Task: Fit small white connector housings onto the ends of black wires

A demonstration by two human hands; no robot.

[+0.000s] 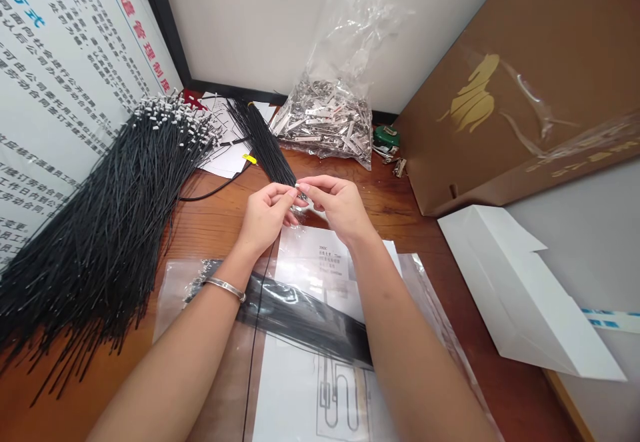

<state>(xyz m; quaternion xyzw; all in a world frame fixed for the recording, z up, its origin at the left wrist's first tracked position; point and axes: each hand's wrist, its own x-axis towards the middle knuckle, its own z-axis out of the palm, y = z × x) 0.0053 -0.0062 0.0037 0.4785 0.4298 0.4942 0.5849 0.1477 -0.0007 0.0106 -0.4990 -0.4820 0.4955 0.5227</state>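
My left hand (266, 215) and my right hand (340, 207) meet over the middle of the table, fingertips pinched together. A small white connector end (298, 187) shows between them, largely covered by the fingers. From under my left hand a thin black wire (254, 342) runs down toward me, across a clear plastic bag. Just beyond the fingertips lies a tied bundle of black wires (267, 149); small shiny metal ends (303, 197) show at its near tip. The bag (173, 289) holds more black wires (305, 315) and lies over a printed drawing sheet (295, 375).
At left rises a large heap of black wires (110, 215) with white ends. Behind stand a bag of metal clips (325, 119) and a green tape measure (387, 137). A brown box (500, 95) and a white open box (510, 289) stand at right.
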